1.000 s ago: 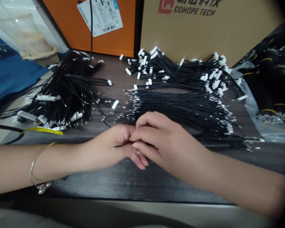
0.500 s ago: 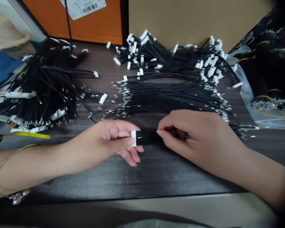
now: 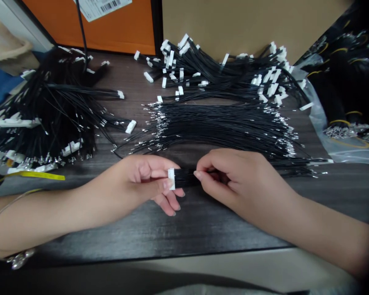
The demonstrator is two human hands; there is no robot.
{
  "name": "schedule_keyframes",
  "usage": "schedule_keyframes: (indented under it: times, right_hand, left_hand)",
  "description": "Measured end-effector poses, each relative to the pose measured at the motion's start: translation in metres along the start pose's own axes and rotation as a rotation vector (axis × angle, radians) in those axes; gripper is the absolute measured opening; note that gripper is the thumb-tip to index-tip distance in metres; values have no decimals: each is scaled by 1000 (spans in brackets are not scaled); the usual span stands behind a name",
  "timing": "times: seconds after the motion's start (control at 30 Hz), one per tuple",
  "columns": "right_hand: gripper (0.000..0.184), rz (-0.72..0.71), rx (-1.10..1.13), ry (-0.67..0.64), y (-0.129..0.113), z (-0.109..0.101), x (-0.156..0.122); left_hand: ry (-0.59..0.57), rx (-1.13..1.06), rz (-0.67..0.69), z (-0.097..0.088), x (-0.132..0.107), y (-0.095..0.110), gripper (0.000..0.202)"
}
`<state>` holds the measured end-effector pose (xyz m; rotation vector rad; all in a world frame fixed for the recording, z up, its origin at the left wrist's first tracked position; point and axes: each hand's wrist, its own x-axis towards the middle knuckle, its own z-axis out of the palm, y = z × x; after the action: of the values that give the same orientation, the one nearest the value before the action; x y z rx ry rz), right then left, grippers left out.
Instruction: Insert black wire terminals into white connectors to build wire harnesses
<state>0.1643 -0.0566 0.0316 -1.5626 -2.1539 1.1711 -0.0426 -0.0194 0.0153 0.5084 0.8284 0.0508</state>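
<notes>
My left hand pinches a white connector between thumb and forefinger, low over the dark wooden table. A flat row of black wires runs out of the connector to the right. My right hand is closed on those wires a short way from the connector, fingertips pressed together on them. Just behind both hands lies a loose bundle of black wires with bare metal terminals.
A heap of wired white connectors lies at the back against a cardboard box. Another pile of finished harnesses sits at the left, with a yellow tag. A plastic bag of wire bundles is at the right. An orange panel stands behind.
One second ago both hands were clasped together. They then drew apart, exposing the connector and its wires. Since half a second ago my right hand has slid left, closer to the connector.
</notes>
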Motion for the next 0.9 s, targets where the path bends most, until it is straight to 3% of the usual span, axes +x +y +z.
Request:
schedule_keyframes:
  times: [0.23, 0.47, 0.77, 0.9]
  right_hand:
    - [13, -51, 20, -88, 3, -4, 5]
    - [6, -108, -22, -55, -2, 2, 5]
    - [11, -76, -65, 117, -6, 27, -4]
    - [12, -67, -19, 60, -5, 17, -2]
  left_hand:
    - [-6, 30, 2, 0, -2, 1, 23]
    - [-25, 12, 32, 1, 1, 0, 22]
    - [-35, 39, 38, 0, -2, -1, 24]
    - [-8, 37, 16, 3, -2, 0, 27]
